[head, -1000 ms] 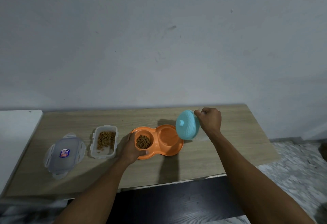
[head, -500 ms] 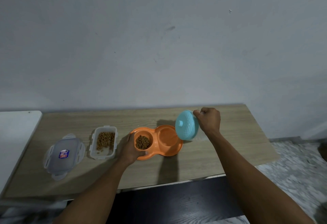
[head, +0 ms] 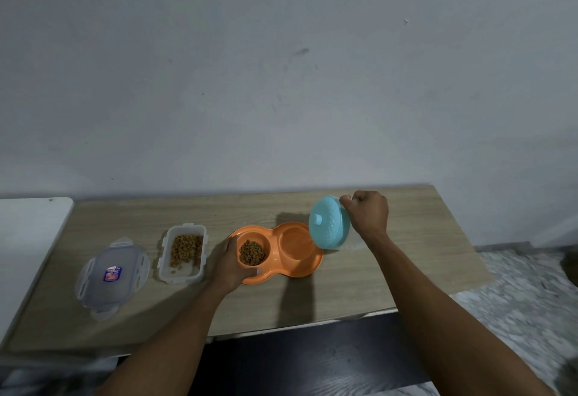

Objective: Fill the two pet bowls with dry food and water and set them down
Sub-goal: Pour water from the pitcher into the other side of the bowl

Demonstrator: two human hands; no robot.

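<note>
My left hand (head: 230, 262) gripped the left end of the orange double bowl (head: 308, 270), mid-tabletop and nearer the front edge, with dry food (head: 252, 252) in its left well. Farther back, my right hand (head: 367, 216) curled round a teal jug (head: 328, 223) tipped over the right well.
</note>
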